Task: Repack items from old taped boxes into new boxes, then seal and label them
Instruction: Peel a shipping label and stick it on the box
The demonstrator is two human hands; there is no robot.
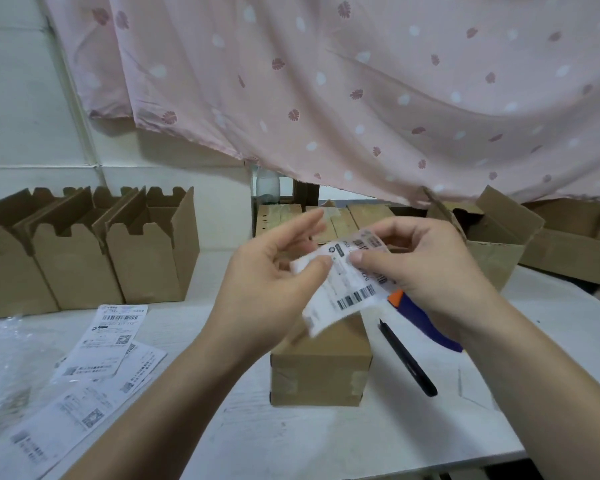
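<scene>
A small sealed brown box (321, 368) with tape on its front corners stands on the white table in front of me. Above it I hold a white shipping label (347, 289) with barcodes. My left hand (278, 275) pinches the label's left edge between thumb and forefinger. My right hand (420, 268) pinches its upper right part, thumb on the printed face. The label hangs tilted over the box top, not touching it as far as I can tell.
Three open new boxes (84, 251) stand at the left. Several loose labels (94, 362) lie front left beside bubble wrap (4, 368). A black pen (407, 358) and a purple-orange cutter (426, 323) lie right of the box. Old opened boxes (499, 244) sit back right under a pink curtain.
</scene>
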